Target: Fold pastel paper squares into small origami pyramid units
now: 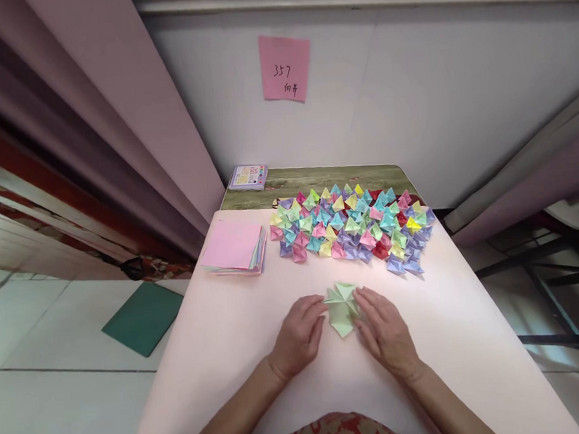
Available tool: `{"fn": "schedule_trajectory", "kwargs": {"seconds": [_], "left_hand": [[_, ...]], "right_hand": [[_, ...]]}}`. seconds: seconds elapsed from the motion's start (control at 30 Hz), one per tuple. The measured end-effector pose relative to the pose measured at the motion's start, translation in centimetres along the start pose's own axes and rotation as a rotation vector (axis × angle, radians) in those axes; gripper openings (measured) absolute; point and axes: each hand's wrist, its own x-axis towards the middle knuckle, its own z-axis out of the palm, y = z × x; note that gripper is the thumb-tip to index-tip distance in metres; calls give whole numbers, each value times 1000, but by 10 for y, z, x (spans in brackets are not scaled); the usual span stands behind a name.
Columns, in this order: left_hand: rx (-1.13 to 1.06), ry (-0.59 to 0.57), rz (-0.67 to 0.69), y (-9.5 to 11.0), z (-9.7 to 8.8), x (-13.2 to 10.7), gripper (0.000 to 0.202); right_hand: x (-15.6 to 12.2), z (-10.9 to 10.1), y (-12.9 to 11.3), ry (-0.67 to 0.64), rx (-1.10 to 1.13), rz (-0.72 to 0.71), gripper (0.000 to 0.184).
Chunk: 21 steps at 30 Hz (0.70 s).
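Observation:
A pale green folded paper [342,316] lies on the pink-covered table in front of me, partly opened out, with pointed flaps and creases meeting near its middle. My left hand [299,333] is at its left edge, fingers curled and closed, with the fingertips on a narrow flap. On the other side my right hand [387,329] grips the paper's right edge between thumb and fingers, hiding part of it. Beyond the hands, many small folded paper pieces [351,225] in pink, blue, yellow, green, red and purple stand in close rows.
A stack of square paper sheets [232,245], pink on top, lies at the left of the table [220,356]. Behind it is a printed packet [249,177]. A pink note [285,69] is stuck to the wall. A green square [143,319] is on the floor.

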Motion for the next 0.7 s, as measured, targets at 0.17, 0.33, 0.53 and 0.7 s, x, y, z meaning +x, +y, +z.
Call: {"fn": "schedule_trajectory", "kwargs": {"seconds": [0.17, 0.33, 0.53, 0.7], "left_hand": [[240, -63, 175, -1, 30, 1, 40], [351, -100, 290, -6, 39, 6, 51], [486, -193, 377, -11, 45, 6, 46], [530, -189, 387, -11, 47, 4, 46]], "right_hand": [[-5, 21, 1, 11, -73, -3, 53], [-7, 25, 11, -2, -44, 81, 48], [0, 17, 13, 0, 42, 185, 40], [10, 13, 10, 8, 282, 392, 33]]}}
